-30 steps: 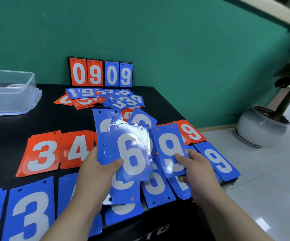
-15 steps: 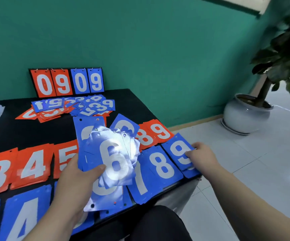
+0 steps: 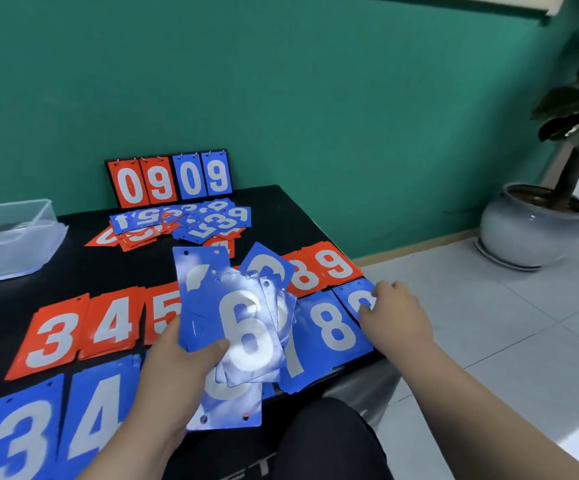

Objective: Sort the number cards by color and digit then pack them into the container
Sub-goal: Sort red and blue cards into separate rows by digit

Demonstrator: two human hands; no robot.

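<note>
1. Teal wall behind, and in front of it a black counter (image 3: 281, 216) carrying the cards. A scoreboard stand (image 3: 168, 180) reading 0909 stands against the wall.
2. Your left hand (image 3: 177, 368) grips a fan of blue cards (image 3: 243, 327) above the counter's near edge. The thumb is pressed across the front and the fingers are curled behind. The top card shows a 6.
3. Your right hand (image 3: 397, 317) is at the counter's right edge, fingertips touching the blue 9 card (image 3: 355, 297). You cannot tell from this view whether it pinches the card or only rests on it.
4. Just left of that card lies the blue 8 card (image 3: 333, 329), and behind both lie the red 8 and 9 cards (image 3: 322, 271).
5. Red 3, 4 and 5 cards (image 3: 83, 329) sit in a row left of your left hand, with blue 3 and 4 cards (image 3: 38, 434) nearer you.
6. An unsorted pile (image 3: 184, 221) of red and blue cards lies in front of the stand.
7. The clear container (image 3: 11, 233) stands at the far left of the counter, well apart from both hands.
8. A potted plant (image 3: 537, 223) stands on the tiled floor to the right.
</note>
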